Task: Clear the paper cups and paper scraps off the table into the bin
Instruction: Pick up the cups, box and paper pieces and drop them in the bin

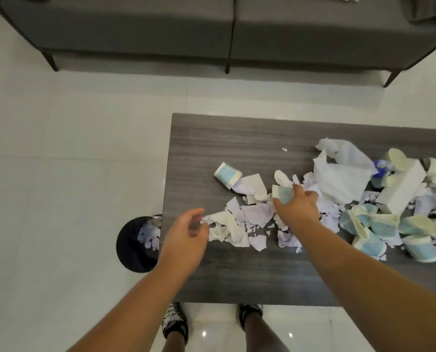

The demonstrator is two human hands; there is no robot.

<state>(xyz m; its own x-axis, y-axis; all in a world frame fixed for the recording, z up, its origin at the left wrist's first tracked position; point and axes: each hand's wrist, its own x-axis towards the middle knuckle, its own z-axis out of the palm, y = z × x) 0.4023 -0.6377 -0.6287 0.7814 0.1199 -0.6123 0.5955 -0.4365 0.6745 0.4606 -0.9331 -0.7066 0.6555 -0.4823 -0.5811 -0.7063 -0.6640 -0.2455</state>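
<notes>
- The left hand (186,235) hovers over the worktop (237,275) edge, its grip loose, fingers relaxed, holding nothing.
- The right hand (297,208) has its grip curled round a blue paper cup (283,193).
- Paper scraps (239,224) lie between the two grips.
- Another cup (227,174) lies tipped beyond the scraps.
- The bin (135,243) stands on the floor left of the left grip.

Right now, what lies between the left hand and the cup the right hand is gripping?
Head view: torn white and lilac paper scraps on the dark wood table, between the left hand and the blue-and-cream paper cup.
</notes>
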